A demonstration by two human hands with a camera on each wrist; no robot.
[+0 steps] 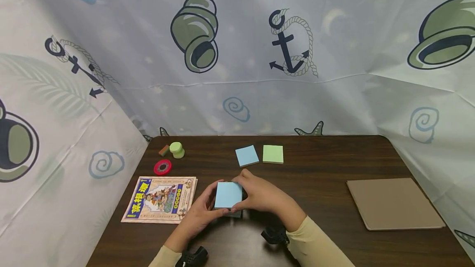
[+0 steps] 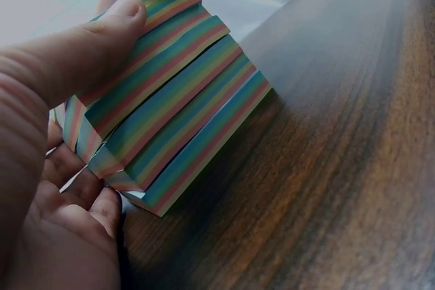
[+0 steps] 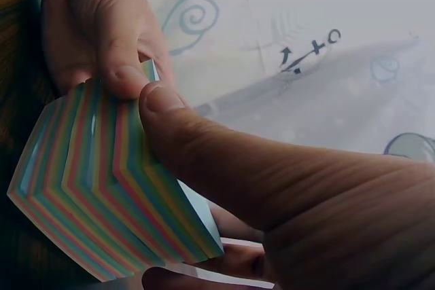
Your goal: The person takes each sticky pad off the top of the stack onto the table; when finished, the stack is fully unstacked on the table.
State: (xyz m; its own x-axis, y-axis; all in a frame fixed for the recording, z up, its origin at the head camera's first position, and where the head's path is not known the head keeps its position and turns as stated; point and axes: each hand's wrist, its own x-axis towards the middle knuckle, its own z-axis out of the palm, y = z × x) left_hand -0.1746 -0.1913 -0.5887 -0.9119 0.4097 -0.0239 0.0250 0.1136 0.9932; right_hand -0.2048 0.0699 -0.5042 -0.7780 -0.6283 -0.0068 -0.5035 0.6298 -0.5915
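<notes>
A stack of sticky note pads [image 1: 228, 195] with a light blue top sheet stands at the front middle of the table. Striped pink, yellow, green and blue edges show in the left wrist view, where the pads [image 2: 183, 100] sit slightly offset from one another. My left hand [image 1: 202, 207] holds the stack from the left, thumb along its near side. From the right, my right hand [image 1: 257, 193] grips the upper part, its thumb close to the left thumb in the right wrist view. Behind the hands lie a blue sticky note pad [image 1: 246, 155] and a green sticky note pad [image 1: 273, 154].
A booklet [image 1: 159, 200] with an illustrated cover lies at the left. Beyond it are a red ring [image 1: 163, 167], a light green rounded object [image 1: 177, 150] and a small brown block [image 1: 163, 150]. A flat beige panel [image 1: 395, 204] lies at the right.
</notes>
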